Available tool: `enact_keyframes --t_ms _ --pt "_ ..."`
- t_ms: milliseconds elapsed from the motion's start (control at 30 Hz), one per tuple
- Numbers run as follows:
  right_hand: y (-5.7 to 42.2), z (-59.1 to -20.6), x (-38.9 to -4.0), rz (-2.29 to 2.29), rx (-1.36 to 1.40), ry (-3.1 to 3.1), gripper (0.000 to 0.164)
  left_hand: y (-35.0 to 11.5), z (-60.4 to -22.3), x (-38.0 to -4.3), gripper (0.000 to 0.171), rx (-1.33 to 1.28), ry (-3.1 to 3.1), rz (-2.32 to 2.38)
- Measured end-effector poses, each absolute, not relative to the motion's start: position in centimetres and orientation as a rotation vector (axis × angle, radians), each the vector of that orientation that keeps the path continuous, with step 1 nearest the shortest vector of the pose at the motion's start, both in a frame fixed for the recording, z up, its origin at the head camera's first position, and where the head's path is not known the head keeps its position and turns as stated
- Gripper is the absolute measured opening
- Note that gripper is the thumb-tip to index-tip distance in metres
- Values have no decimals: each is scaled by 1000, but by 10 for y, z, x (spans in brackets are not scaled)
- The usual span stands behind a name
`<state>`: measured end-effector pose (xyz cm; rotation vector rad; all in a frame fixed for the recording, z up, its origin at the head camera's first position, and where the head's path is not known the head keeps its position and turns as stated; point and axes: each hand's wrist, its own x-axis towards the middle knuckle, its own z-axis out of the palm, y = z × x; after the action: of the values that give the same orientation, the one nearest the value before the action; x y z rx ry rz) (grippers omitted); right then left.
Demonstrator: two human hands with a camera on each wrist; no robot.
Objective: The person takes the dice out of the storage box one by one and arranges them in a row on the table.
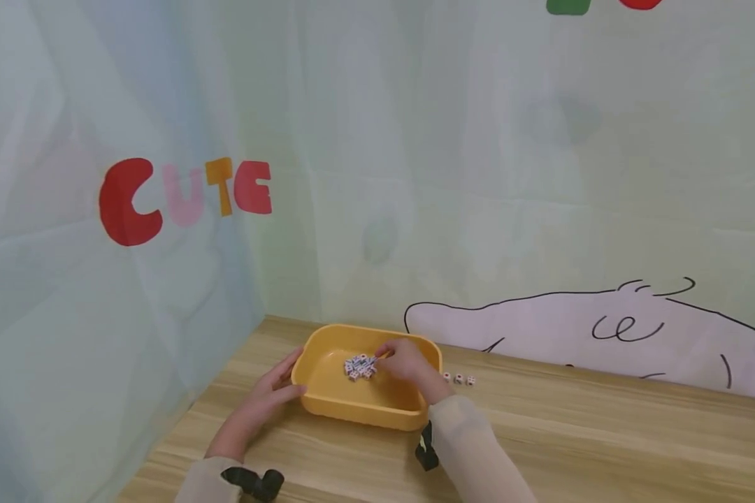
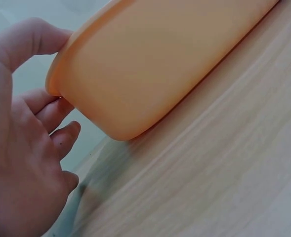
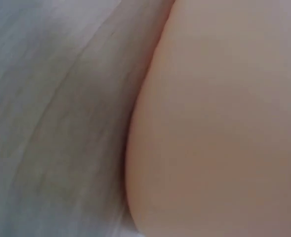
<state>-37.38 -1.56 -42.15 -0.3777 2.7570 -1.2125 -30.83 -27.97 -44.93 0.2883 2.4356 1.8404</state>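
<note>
Fabric (image 1: 415,140) in pale green and blue hangs behind and to the left, meeting the edges of a wood-grain table (image 1: 604,426). Low on the back part spreads a pink drawing (image 1: 528,325) with black outlines, and on the left part runs the word CUTE (image 1: 118,206) in red, pink and orange letters. A yellow tray (image 1: 365,411) sits upright on the table near the corner; the right wrist view shows only its outer wall and the tabletop. Pale sleeves (image 1: 478,447) reach in from below. The left hand (image 1: 270,395) holds the tray's left end, thumb and fingers set apart against the rim, the other fingers loosely bent outside. The right hand (image 1: 405,362) dips over the tray's right side, its fingers bent and tips drawn close together at the edge of the dice pile (image 1: 358,367); whether it has hold of a die I cannot tell. That pile lies in the tray, around its middle. Three loose dice (image 1: 458,379) stand in a row on the table, just right of the tray.
</note>
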Motion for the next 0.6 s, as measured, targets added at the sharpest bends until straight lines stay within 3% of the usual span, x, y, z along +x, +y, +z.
enact_keyframes --t_ms 333,600 --pt "-18 -433 -378 -1102 -498 2854 9 -281 -452 -309 76 344 2393 1873" --pt "-22 -433 -378 -1055 -411 2847 10 -281 -450 -308 75 327 2373 1885"
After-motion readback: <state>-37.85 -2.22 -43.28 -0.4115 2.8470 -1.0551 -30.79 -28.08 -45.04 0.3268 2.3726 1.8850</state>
